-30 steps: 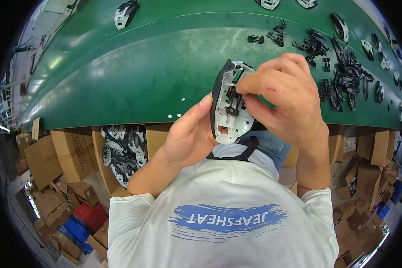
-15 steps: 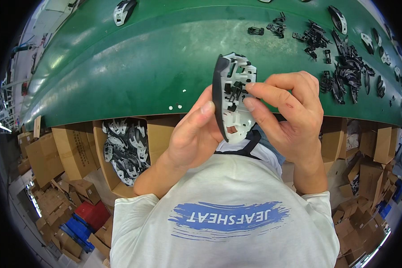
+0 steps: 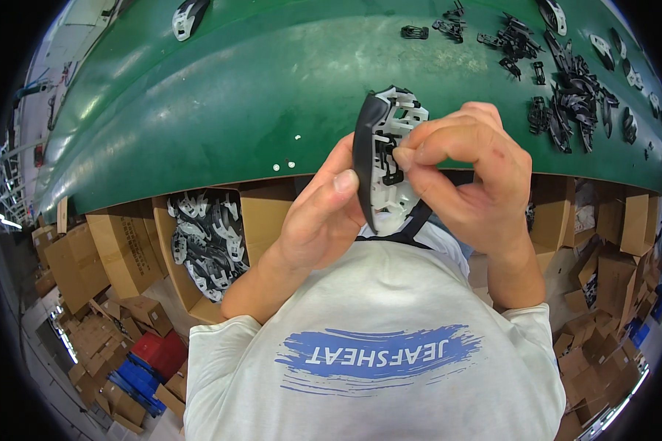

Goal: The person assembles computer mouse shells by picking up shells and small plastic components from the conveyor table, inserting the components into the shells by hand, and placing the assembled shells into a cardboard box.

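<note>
My left hand (image 3: 315, 217) grips a black-and-white plastic shell (image 3: 363, 158), shaped like a computer mouse cover. The shell stands on edge above the table's near edge, its ribbed white inside turned to the right. Within it lies a small black plastic part (image 3: 390, 173). My right hand (image 3: 482, 173) has thumb and forefinger pinched together on this black part, its other fingers curled. The pinching fingertips partly cover the part and the shell's right side.
Small white pieces (image 3: 292, 165) lie on the green table (image 3: 221, 103). Loose black parts (image 3: 577, 110) and several mouse-like shells (image 3: 602, 51) are spread at the right; another shell (image 3: 190, 18) rests far left. Below the table edge stands a cardboard box (image 3: 163, 250) of shells.
The shell has tilted so more of its black outer side shows. My right fingertips have moved slightly left and down, closing together on the black part inside.
</note>
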A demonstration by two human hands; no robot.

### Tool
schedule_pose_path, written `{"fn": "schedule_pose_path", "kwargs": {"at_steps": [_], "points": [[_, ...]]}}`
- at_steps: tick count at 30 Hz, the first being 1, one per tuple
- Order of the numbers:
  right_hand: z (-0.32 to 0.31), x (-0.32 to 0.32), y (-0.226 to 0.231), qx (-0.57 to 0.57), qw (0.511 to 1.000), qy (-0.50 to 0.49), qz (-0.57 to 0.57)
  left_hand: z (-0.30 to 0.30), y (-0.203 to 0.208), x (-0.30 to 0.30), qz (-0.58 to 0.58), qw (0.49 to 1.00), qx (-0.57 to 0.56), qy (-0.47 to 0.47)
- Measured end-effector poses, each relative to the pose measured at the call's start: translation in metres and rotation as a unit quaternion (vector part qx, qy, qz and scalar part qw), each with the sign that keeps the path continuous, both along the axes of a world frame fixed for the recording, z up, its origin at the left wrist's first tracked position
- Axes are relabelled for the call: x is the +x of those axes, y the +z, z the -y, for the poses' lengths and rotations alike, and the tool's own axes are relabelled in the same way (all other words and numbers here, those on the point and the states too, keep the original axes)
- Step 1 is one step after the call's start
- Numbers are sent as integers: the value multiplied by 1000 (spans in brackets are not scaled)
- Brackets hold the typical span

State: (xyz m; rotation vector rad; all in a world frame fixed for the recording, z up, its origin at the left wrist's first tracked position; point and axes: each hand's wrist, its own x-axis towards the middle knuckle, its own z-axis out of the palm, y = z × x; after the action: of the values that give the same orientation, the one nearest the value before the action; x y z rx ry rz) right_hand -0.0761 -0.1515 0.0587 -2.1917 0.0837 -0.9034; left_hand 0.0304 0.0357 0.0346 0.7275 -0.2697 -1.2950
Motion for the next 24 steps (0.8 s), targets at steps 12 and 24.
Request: {"fn": "schedule_pose_path", "kwargs": {"at_steps": [12, 24], "points": [[-7, -6, -20, -78, 996, -15, 46, -8, -16, -8, -97, 995, -2, 19], [-15, -18, -10, -131, 989, -35, -56, -6, -13, -15, 7, 999, 49, -4]]}}
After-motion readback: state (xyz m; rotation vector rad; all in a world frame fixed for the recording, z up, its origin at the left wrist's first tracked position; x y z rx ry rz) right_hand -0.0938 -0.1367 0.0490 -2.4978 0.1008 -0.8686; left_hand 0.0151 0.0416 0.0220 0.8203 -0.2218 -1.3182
